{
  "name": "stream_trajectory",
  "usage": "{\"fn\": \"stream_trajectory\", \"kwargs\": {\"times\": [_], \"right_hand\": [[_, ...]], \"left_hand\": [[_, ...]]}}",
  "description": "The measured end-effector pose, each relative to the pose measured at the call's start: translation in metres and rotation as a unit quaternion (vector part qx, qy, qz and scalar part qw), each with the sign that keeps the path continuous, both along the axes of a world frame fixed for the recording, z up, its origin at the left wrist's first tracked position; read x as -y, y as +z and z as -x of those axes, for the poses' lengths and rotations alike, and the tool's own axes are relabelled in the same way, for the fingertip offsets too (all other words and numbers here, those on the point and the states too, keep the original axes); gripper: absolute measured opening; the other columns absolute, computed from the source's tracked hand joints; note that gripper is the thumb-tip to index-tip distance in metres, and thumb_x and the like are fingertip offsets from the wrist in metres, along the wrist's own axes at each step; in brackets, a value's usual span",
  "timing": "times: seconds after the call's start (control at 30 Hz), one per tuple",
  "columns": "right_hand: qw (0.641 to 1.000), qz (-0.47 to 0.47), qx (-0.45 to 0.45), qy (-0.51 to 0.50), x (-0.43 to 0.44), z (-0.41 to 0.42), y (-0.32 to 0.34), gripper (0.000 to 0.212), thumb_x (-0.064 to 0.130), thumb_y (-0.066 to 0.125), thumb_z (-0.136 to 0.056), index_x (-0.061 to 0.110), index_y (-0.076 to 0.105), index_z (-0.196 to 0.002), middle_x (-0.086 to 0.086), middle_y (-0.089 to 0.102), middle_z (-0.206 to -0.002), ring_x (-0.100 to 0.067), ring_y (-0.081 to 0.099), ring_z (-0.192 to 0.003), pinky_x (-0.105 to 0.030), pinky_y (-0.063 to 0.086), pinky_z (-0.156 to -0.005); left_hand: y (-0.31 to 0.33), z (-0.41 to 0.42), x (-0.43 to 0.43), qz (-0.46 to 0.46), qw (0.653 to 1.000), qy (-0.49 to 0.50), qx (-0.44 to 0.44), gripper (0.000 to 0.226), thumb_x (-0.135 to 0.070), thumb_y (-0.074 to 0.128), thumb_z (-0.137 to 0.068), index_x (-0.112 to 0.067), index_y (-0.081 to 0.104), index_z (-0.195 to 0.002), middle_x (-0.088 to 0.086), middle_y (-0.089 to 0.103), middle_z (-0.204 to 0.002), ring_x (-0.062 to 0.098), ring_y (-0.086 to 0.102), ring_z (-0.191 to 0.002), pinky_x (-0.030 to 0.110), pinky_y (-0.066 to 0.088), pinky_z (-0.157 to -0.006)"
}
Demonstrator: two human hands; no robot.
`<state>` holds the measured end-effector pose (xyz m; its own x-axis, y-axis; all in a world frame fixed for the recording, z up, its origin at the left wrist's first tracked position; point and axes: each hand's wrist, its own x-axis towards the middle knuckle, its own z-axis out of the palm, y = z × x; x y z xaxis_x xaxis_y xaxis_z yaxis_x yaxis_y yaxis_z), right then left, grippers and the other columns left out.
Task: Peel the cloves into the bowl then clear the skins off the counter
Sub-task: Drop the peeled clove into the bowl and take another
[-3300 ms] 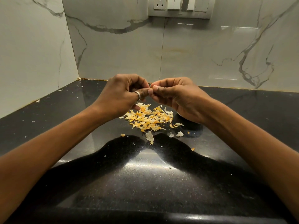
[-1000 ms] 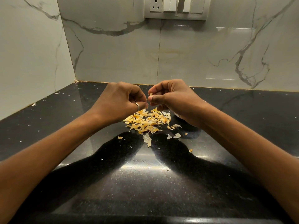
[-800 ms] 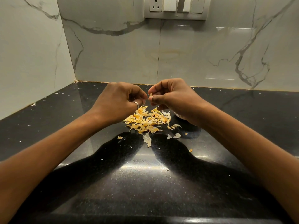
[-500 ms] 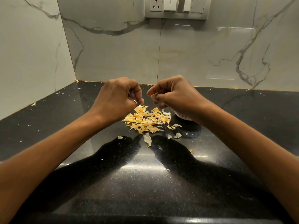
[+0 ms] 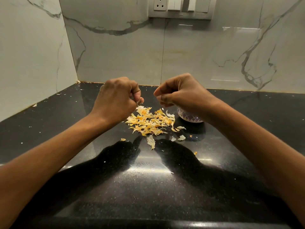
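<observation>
below, skins (image 5: 149, 123) litter a black, perhaps granite counter (image 5: 148, 187).

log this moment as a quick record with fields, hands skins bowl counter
left hand: above the counter, fingers curled, contents hidden
right hand: apart from the left, fingers curled, thumb on fingertips, contents hidden
bowl: small, white with purple lattice, mostly hidden behind the right hand
skins: yellowish pile between the hands, left of the bowl, few strays nearer
counter: glossy black, speckled
switch panel: on marble wall, top
</observation>
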<state>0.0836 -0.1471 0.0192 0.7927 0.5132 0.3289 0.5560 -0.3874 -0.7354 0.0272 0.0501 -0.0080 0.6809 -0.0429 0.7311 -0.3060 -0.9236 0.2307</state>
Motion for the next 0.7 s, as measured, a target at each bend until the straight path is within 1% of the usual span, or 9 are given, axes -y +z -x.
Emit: {"fn": "stream_trajectory", "kwargs": {"times": [0.1, 0.17, 0.3, 0.33, 0.4, 0.47, 0.53, 0.6, 0.7], "right_hand": [[1.000, 0.014, 0.024, -0.011, 0.007, -0.002, 0.008, 0.007, 0.004, 0.072, -0.088, 0.006, 0.073, -0.094, -0.009, 0.074, -0.088, -0.020, 0.072, -0.081, -0.029, 0.061, -0.076], [0.996, 0.042, 0.075, -0.029, 0.012, -0.004, 0.013, 0.006, 0.008, 0.073, -0.088, 0.009, 0.074, -0.093, -0.005, 0.074, -0.085, -0.018, 0.072, -0.079, -0.028, 0.061, -0.075], [0.975, 0.124, 0.165, -0.080, 0.026, -0.009, 0.022, 0.010, 0.009, 0.074, -0.088, 0.015, 0.076, -0.096, 0.006, 0.071, -0.081, -0.003, 0.068, -0.071, -0.013, 0.056, -0.069], [0.968, 0.142, 0.182, -0.095, 0.030, -0.011, 0.024, 0.012, 0.006, 0.073, -0.089, 0.014, 0.077, -0.098, 0.005, 0.071, -0.084, -0.003, 0.067, -0.073, -0.014, 0.056, -0.070], [0.953, 0.175, 0.208, -0.130, 0.036, -0.015, 0.027, 0.017, 0.002, 0.070, -0.089, 0.013, 0.078, -0.099, -0.002, 0.074, -0.092, -0.011, 0.068, -0.080, -0.024, 0.058, -0.076], [0.943, 0.202, 0.211, -0.160, 0.041, -0.018, 0.030, 0.020, 0.000, 0.067, -0.088, 0.014, 0.079, -0.097, -0.005, 0.075, -0.093, -0.018, 0.070, -0.082, -0.033, 0.061, -0.080], [0.937, 0.231, 0.193, -0.179, 0.044, -0.020, 0.033, 0.022, 0.001, 0.066, -0.087, 0.016, 0.080, -0.093, -0.005, 0.075, -0.091, -0.020, 0.070, -0.083, -0.038, 0.061, -0.082], [0.929, 0.266, 0.177, -0.187, 0.047, -0.019, 0.035, 0.021, 0.003, 0.065, -0.087, 0.018, 0.080, -0.091, -0.004, 0.075, -0.092, -0.021, 0.068, -0.085, -0.038, 0.060, -0.081], [0.922, 0.307, 0.152, -0.180, 0.048, -0.015, 0.035, 0.024, 0.002, 0.061, -0.088, 0.017, 0.079, -0.094, -0.004, 0.073, -0.091, -0.022, 0.065, -0.085, -0.031, 0.053, -0.071]], "left_hand": [[-0.002, 0.000, 0.000, -0.009, 1.000, -0.002, 0.001, 0.041, -0.008, 0.084, -0.075, -0.036, 0.056, -0.066, -0.010, 0.051, -0.069, 0.004, 0.044, -0.058, 0.025, 0.036, -0.063], [-0.003, 0.000, 0.000, -0.023, 1.000, 0.004, 0.000, 0.035, -0.004, 0.081, -0.076, -0.034, 0.065, -0.068, -0.007, 0.057, -0.075, 0.012, 0.052, -0.064, 0.026, 0.037, -0.063], [-0.002, 0.001, -0.001, -0.034, 0.999, 0.018, 0.014, 0.021, -0.005, 0.078, -0.077, -0.026, 0.075, -0.073, -0.006, 0.059, -0.078, 0.016, 0.056, -0.070, 0.027, 0.039, -0.062], [-0.002, 0.001, -0.001, -0.035, 0.999, 0.020, 0.019, 0.021, -0.006, 0.078, -0.077, -0.026, 0.075, -0.073, -0.006, 0.058, -0.078, 0.015, 0.055, -0.069, 0.027, 0.039, -0.062], [-0.001, 0.002, 0.000, -0.036, 0.999, 0.025, 0.021, 0.021, -0.007, 0.078, -0.076, -0.027, 0.076, -0.073, -0.008, 0.057, -0.077, 0.015, 0.053, -0.069, 0.026, 0.037, -0.062], [0.000, 0.002, 0.000, -0.038, 0.999, 0.026, 0.018, 0.021, -0.007, 0.078, -0.076, -0.028, 0.076, -0.073, -0.009, 0.055, -0.077, 0.015, 0.052, -0.068, 0.025, 0.036, -0.061], [0.000, 0.002, 0.000, -0.038, 0.999, 0.024, 0.011, 0.021, -0.007, 0.077, -0.076, -0.028, 0.076, -0.073, -0.010, 0.053, -0.076, 0.015, 0.052, -0.068, 0.026, 0.037, -0.062], [0.000, 0.002, 0.001, -0.039, 0.999, 0.023, 0.009, 0.021, -0.007, 0.077, -0.077, -0.028, 0.076, -0.073, -0.010, 0.052, -0.076, 0.015, 0.052, -0.068, 0.027, 0.038, -0.062], [-0.001, 0.002, 0.001, -0.033, 0.999, 0.022, 0.015, 0.021, -0.007, 0.076, -0.078, -0.027, 0.076, -0.074, -0.009, 0.054, -0.076, 0.015, 0.052, -0.067, 0.027, 0.038, -0.063]]}}
